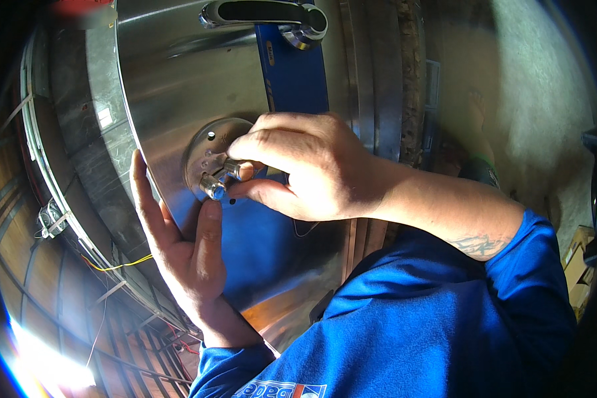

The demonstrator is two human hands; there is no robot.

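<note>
A round metal plate with small holes sits on the face of a shiny metal door. Two short metal cylinders stand out from it: a lower one and an upper one. My right hand has thumb and forefinger closed around the upper cylinder; its other fingers are curled. Against the door's left edge lie the stretched fingers of my left hand, with its thumb pointing up just below the lower cylinder. Whether that thumb touches the cylinder I cannot tell.
A lever handle with a black grip juts out above, over a blue panel. Left of the door runs a metal frame with a yellow wire. A cardboard box stands at the far right.
</note>
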